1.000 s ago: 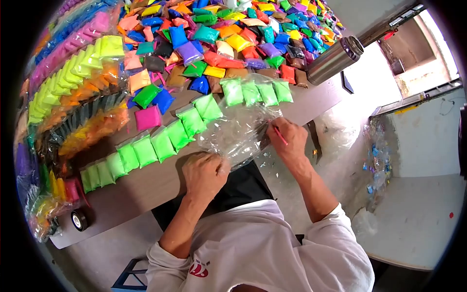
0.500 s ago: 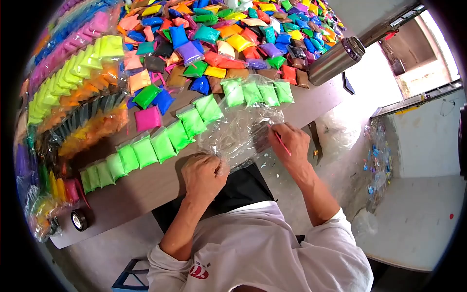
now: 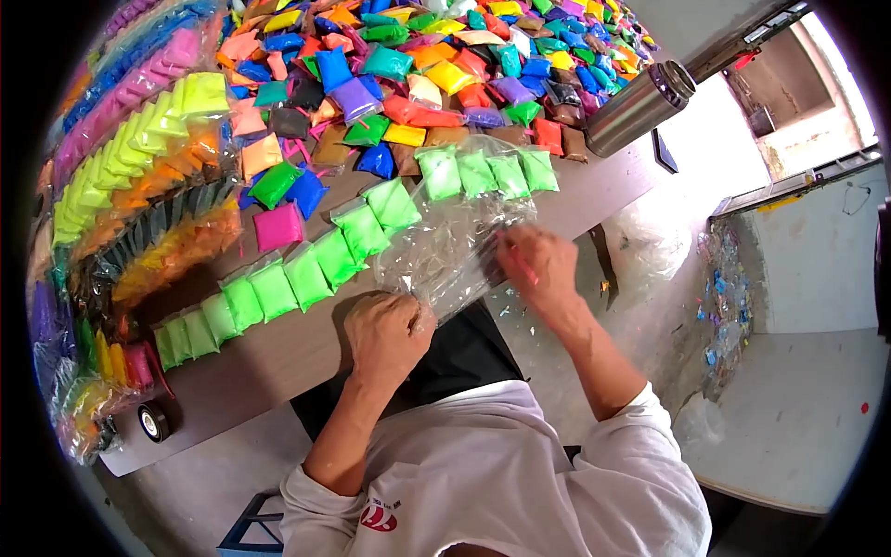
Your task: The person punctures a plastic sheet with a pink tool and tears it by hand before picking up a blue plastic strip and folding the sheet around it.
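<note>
A clear plastic bag (image 3: pixel 436 255) lies at the table's front edge, with light green packets (image 3: pixel 476 174) just behind it. My left hand (image 3: pixel 390 332) is closed on the bag's near left corner. At the bag's right side is my right hand (image 3: pixel 536 265), its fingers closed round a thin pink stick (image 3: pixel 526 269); whether it also grips the bag is hidden. A row of bright green packets (image 3: pixel 274 288) runs along the table to the left of the bag.
Many coloured packets (image 3: pixel 399 63) cover the back of the table (image 3: pixel 306 357). Yellow-green packets (image 3: pixel 139 139) are stacked at the left. A metal bottle (image 3: pixel 640 110) and a phone (image 3: pixel 665 151) are at the right. A roll of black tape (image 3: pixel 152 420) sits at the front left.
My right hand has moved slightly left and up along the bag's right side, and the pink stick has turned with it. My left hand has stayed almost in place.
</note>
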Motion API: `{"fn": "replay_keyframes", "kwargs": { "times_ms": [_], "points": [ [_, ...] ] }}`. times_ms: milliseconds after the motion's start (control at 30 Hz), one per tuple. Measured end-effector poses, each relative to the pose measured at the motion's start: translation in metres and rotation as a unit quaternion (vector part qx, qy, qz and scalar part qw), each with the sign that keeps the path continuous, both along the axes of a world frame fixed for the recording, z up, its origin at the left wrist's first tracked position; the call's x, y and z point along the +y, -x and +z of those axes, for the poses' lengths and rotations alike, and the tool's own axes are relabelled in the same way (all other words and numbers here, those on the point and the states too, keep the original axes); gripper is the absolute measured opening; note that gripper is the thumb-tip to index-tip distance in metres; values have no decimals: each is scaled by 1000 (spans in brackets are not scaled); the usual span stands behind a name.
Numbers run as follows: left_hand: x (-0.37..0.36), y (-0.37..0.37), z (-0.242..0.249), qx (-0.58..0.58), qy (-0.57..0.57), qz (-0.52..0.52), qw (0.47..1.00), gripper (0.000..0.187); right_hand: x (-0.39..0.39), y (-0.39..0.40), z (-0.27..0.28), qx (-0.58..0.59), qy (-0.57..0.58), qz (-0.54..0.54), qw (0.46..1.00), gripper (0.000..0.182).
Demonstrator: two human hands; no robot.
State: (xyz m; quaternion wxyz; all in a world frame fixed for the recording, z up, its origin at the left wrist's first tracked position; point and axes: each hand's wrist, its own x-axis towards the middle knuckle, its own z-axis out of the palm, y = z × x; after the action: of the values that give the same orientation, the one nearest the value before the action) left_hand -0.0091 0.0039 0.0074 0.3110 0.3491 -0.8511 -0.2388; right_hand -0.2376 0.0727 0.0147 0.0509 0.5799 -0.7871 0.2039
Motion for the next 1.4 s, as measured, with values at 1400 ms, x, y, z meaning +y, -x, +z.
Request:
{"fn": "replay_keyframes", "kwargs": {
  "times_ms": [1400],
  "points": [
    [-1, 0, -1, 49, -35, -9, 998, 34, 0, 4, 14, 7, -5, 6, 1000, 17]
  ]
}}
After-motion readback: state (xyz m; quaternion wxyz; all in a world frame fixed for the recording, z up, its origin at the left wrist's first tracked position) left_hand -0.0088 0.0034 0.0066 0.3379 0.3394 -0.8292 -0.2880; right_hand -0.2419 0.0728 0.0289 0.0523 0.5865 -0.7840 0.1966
